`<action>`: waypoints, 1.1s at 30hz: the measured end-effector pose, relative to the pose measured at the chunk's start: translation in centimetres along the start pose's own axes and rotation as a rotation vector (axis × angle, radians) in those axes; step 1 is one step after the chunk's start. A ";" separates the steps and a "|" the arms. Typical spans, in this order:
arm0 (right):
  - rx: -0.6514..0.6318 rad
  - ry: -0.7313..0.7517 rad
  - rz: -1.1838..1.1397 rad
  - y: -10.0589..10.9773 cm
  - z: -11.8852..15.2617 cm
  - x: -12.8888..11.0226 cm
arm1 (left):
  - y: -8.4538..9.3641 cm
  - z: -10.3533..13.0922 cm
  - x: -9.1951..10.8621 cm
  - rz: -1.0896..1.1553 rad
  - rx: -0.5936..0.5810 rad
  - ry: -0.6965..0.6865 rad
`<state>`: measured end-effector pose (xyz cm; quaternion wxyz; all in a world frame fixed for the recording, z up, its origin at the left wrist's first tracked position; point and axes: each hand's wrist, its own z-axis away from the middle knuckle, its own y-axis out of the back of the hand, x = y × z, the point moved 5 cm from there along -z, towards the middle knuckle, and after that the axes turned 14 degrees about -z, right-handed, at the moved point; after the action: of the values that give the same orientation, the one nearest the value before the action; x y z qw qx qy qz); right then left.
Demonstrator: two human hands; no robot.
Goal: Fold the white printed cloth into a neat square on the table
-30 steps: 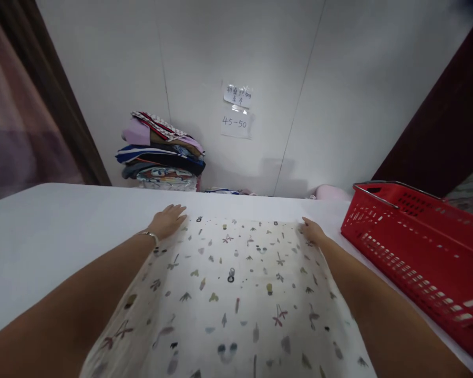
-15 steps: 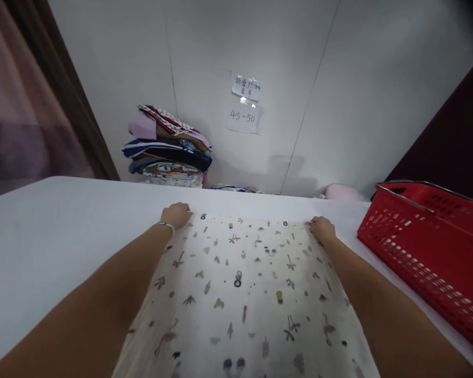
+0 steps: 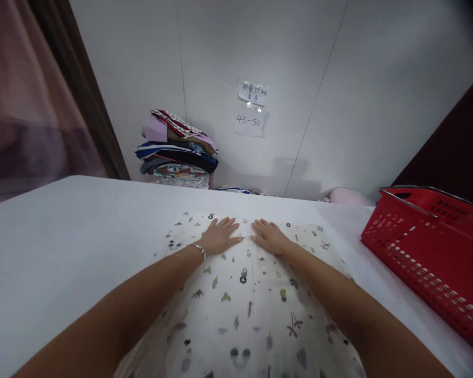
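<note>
A white cloth (image 3: 236, 310) printed with small plants and figures lies spread on the white table (image 3: 82, 236), its near part running out of view at the bottom. My left hand (image 3: 219, 236) rests flat on the cloth near its far edge, fingers spread, a bracelet at the wrist. Close beside it, just right of the middle, my right hand (image 3: 271, 237) also lies palm down with fingers apart. Neither hand grips the fabric. The forearms cover parts of the cloth's left and right sides.
A red plastic basket (image 3: 429, 257) with a metal handle stands on the table at the right. Behind the table is a stack of folded fabrics (image 3: 181, 152) against the wall, and a pink bundle (image 3: 349, 196). Paper signs (image 3: 251, 122) hang on the wall; a curtain (image 3: 43, 105) is at left.
Both hands have let go of the cloth's far corners and moved inward to lie flat near its middle. The far corners now lie spread on the table. The view has shifted slightly.
</note>
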<state>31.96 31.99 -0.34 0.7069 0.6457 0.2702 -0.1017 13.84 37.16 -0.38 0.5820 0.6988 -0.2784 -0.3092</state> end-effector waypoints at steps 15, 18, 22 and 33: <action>0.002 -0.157 0.108 -0.5 3.3 -1.1 | 1.7 9.8 -3.4 -0.064 -0.131 0.280; 0.049 -0.151 0.145 -1.7 8.0 -1.0 | 1.2 15.5 -4.3 -0.111 -0.150 0.348; 0.094 -0.205 0.180 -3.3 12.2 0.7 | 0.7 18.6 -4.4 -0.063 -0.166 0.409; 0.142 -0.230 0.166 -3.8 15.5 -4.6 | 4.2 20.4 -3.0 0.171 -0.201 0.494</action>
<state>30.10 15.49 -0.92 0.6916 0.6984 0.1252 -0.1352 -3.65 25.65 1.37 0.7224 0.6658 -0.1542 -0.1053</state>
